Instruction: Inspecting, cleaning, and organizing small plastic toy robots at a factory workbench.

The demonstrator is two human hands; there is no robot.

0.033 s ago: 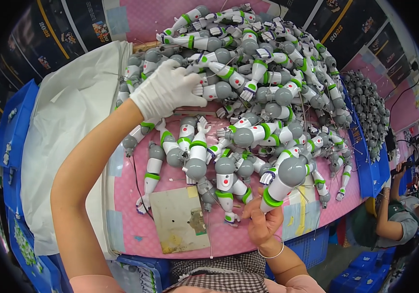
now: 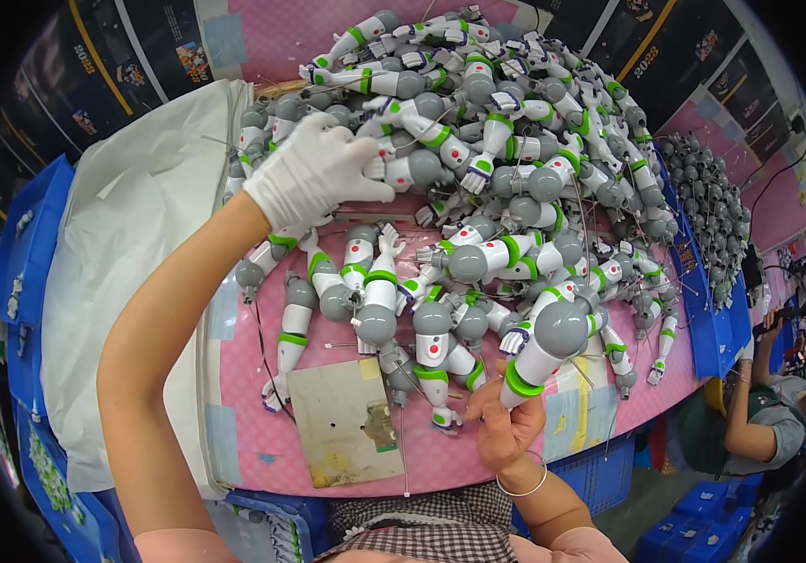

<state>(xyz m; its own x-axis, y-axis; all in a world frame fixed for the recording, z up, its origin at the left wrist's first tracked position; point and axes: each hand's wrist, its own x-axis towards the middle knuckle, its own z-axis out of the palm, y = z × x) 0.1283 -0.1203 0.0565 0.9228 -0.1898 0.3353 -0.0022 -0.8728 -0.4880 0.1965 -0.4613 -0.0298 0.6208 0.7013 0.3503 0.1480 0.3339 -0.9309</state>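
Note:
A large heap of toy arms [image 2: 497,141], white with grey ball joints and green bands, covers the far half of the pink table [image 2: 262,441]. My left hand [image 2: 314,174] wears a white glove and reaches into the heap's left side, fingers closed on one toy arm [image 2: 412,171]. Near the table's front edge my bare right hand [image 2: 506,427], with a thin bracelet on the wrist, holds another toy arm [image 2: 548,342] upright by its green-banded end. More toy arms lie singly between the two hands.
A beige square pad [image 2: 347,422] lies at the front edge. A white plastic sheet [image 2: 131,235] and blue bags [image 2: 28,244] are to the left. A blue bin of grey parts [image 2: 708,202] stands to the right, and another person [image 2: 778,422] sits beyond it.

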